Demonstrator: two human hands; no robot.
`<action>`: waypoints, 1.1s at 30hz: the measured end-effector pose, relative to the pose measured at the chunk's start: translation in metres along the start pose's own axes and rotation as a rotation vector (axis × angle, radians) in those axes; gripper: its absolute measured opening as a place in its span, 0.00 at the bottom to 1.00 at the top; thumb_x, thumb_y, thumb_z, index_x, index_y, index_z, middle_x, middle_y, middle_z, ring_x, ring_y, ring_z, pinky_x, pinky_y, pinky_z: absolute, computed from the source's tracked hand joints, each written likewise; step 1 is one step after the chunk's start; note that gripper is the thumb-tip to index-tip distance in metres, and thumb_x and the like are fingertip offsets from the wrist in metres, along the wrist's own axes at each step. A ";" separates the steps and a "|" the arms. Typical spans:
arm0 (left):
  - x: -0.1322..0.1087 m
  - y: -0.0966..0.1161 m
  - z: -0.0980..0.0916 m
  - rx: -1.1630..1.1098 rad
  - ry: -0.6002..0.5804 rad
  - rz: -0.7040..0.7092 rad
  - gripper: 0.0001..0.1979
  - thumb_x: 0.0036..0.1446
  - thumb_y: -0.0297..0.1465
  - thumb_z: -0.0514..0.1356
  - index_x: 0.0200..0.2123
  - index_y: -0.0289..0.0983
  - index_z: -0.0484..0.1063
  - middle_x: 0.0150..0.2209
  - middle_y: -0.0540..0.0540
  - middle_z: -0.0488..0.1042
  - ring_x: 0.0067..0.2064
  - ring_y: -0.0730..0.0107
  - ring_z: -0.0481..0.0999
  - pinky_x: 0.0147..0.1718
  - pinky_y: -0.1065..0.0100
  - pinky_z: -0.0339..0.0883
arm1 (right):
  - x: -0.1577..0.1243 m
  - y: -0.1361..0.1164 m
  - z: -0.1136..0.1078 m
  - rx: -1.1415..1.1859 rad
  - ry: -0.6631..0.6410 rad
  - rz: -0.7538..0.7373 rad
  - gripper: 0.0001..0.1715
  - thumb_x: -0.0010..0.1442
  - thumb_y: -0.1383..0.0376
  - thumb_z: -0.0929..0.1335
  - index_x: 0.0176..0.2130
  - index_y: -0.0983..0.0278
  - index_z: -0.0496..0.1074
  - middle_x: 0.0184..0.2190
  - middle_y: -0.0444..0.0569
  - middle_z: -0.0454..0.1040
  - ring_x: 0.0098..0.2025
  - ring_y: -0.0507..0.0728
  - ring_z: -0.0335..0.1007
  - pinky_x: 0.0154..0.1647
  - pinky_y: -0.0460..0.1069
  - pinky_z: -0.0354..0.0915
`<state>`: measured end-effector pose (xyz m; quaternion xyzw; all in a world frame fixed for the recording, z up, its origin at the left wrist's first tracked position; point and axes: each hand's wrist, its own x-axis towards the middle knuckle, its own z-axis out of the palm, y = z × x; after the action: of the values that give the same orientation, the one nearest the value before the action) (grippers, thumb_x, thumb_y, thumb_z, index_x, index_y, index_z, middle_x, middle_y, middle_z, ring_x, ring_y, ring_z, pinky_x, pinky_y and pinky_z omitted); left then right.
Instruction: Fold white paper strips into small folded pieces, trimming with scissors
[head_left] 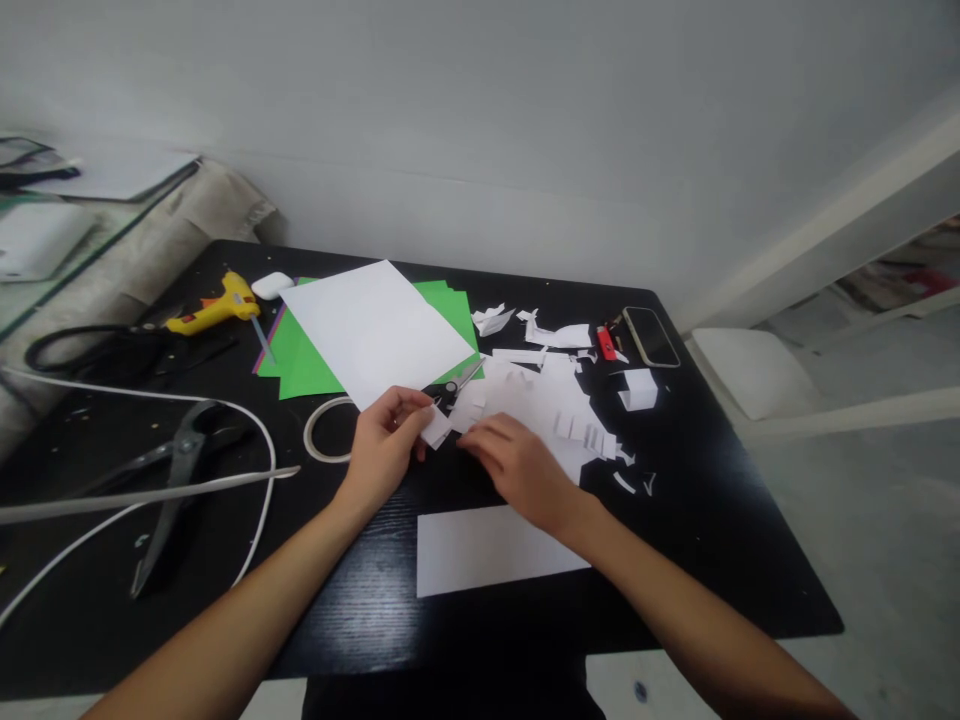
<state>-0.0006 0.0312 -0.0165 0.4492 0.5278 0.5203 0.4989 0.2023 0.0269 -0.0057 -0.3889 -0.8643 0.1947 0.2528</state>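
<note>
My left hand (391, 440) pinches a small white paper piece (436, 430) between thumb and fingers, just above the table. Close by on the right, my right hand (521, 470) has its fingers bent and drawn together; whatever they may hold is too small to make out. Behind the hands lies a pair of scissors (466, 378) with dark handles. Cut white paper (544, 400) with small folded strips on it spreads beyond my right hand. A long white paper strip (480, 555) lies flat nearer me, partly under my right forearm.
White sheet (382, 325) rests on green paper (311, 365). To the left are a tape roll (309, 440), yellow glue gun (217, 308), large metal shears (176, 480) and a white cable (259, 440). Rightward are a phone (651, 336), red object (606, 343) and folded paper block (639, 390).
</note>
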 end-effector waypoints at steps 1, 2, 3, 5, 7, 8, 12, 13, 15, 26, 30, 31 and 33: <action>-0.001 0.000 0.000 0.025 -0.009 0.009 0.08 0.55 0.35 0.66 0.35 0.35 0.76 0.22 0.54 0.72 0.17 0.77 0.67 0.17 0.73 0.59 | 0.000 0.003 -0.005 0.005 0.083 0.012 0.15 0.71 0.74 0.64 0.47 0.62 0.78 0.43 0.53 0.80 0.46 0.60 0.76 0.51 0.56 0.75; -0.002 -0.001 0.001 0.046 -0.019 0.015 0.08 0.55 0.34 0.66 0.35 0.35 0.77 0.22 0.54 0.71 0.18 0.76 0.67 0.18 0.73 0.59 | 0.001 0.006 -0.011 -0.023 0.190 0.039 0.14 0.71 0.74 0.65 0.48 0.62 0.78 0.44 0.53 0.80 0.49 0.61 0.76 0.53 0.58 0.74; -0.003 -0.001 0.001 0.075 -0.033 0.028 0.06 0.55 0.33 0.67 0.35 0.35 0.78 0.22 0.54 0.71 0.20 0.76 0.67 0.19 0.73 0.59 | 0.000 0.009 -0.016 -0.068 0.257 0.071 0.13 0.70 0.73 0.67 0.49 0.62 0.78 0.48 0.55 0.79 0.53 0.63 0.75 0.57 0.61 0.73; -0.006 -0.003 0.001 0.187 -0.077 0.105 0.05 0.56 0.31 0.67 0.35 0.36 0.79 0.24 0.52 0.74 0.23 0.74 0.69 0.22 0.72 0.61 | -0.004 0.014 -0.026 -0.116 0.296 0.121 0.14 0.67 0.72 0.70 0.52 0.63 0.78 0.56 0.58 0.76 0.60 0.67 0.71 0.62 0.65 0.70; -0.008 -0.005 0.001 0.357 -0.134 0.255 0.04 0.59 0.30 0.66 0.37 0.36 0.80 0.27 0.50 0.76 0.27 0.71 0.73 0.27 0.70 0.64 | -0.012 0.013 -0.034 -0.061 0.253 0.135 0.13 0.67 0.72 0.70 0.50 0.63 0.78 0.53 0.57 0.78 0.58 0.66 0.73 0.61 0.64 0.71; -0.008 -0.007 0.000 0.440 -0.164 0.342 0.04 0.61 0.30 0.65 0.38 0.36 0.80 0.29 0.48 0.78 0.30 0.69 0.75 0.29 0.69 0.66 | -0.018 0.011 -0.038 0.021 0.152 0.120 0.12 0.67 0.73 0.70 0.48 0.61 0.79 0.48 0.53 0.80 0.53 0.62 0.76 0.57 0.60 0.73; -0.006 -0.014 0.000 0.609 -0.250 0.591 0.05 0.66 0.29 0.63 0.40 0.37 0.80 0.35 0.45 0.81 0.39 0.62 0.79 0.41 0.61 0.71 | -0.045 -0.006 -0.046 0.237 -0.344 0.162 0.18 0.60 0.68 0.78 0.50 0.60 0.79 0.49 0.49 0.79 0.53 0.59 0.77 0.57 0.54 0.73; -0.005 -0.015 0.000 0.636 -0.263 0.627 0.04 0.67 0.29 0.63 0.39 0.37 0.80 0.35 0.45 0.82 0.39 0.61 0.79 0.43 0.59 0.70 | -0.051 -0.010 -0.046 0.216 -0.411 0.196 0.25 0.57 0.67 0.80 0.54 0.60 0.77 0.53 0.50 0.77 0.55 0.60 0.75 0.59 0.55 0.72; -0.003 -0.019 0.000 0.686 -0.280 0.674 0.04 0.66 0.28 0.64 0.39 0.37 0.80 0.35 0.45 0.82 0.39 0.60 0.79 0.44 0.57 0.69 | -0.058 -0.017 -0.045 0.134 -0.496 0.239 0.36 0.53 0.66 0.82 0.59 0.62 0.74 0.56 0.54 0.74 0.58 0.63 0.72 0.62 0.58 0.70; -0.005 -0.012 -0.001 0.650 -0.130 0.569 0.05 0.66 0.28 0.62 0.39 0.37 0.78 0.39 0.44 0.80 0.44 0.58 0.78 0.46 0.58 0.71 | -0.049 -0.029 -0.039 0.083 -0.569 0.422 0.24 0.57 0.69 0.79 0.51 0.66 0.73 0.52 0.54 0.72 0.58 0.65 0.67 0.61 0.59 0.67; -0.006 -0.008 -0.002 0.563 -0.118 0.487 0.05 0.67 0.29 0.61 0.37 0.38 0.78 0.38 0.45 0.79 0.42 0.62 0.78 0.43 0.62 0.71 | -0.052 -0.028 -0.034 0.163 -0.494 0.521 0.27 0.56 0.72 0.78 0.53 0.64 0.72 0.56 0.54 0.69 0.57 0.62 0.68 0.61 0.57 0.66; -0.006 -0.007 -0.002 0.549 -0.112 0.479 0.05 0.66 0.30 0.61 0.37 0.38 0.78 0.38 0.45 0.79 0.42 0.62 0.78 0.42 0.63 0.71 | -0.053 -0.028 -0.033 0.190 -0.473 0.541 0.29 0.56 0.74 0.77 0.55 0.63 0.71 0.56 0.53 0.69 0.57 0.62 0.69 0.62 0.57 0.66; -0.008 -0.006 -0.001 0.523 -0.098 0.465 0.06 0.66 0.30 0.61 0.36 0.38 0.77 0.37 0.45 0.79 0.41 0.63 0.78 0.41 0.63 0.70 | -0.053 -0.027 -0.033 0.261 -0.431 0.577 0.31 0.57 0.76 0.75 0.58 0.61 0.70 0.57 0.53 0.70 0.58 0.61 0.70 0.62 0.57 0.65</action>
<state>-0.0008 0.0232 -0.0219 0.6944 0.5022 0.4450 0.2599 0.2364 -0.0257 0.0200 -0.5307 -0.7207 0.4434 0.0474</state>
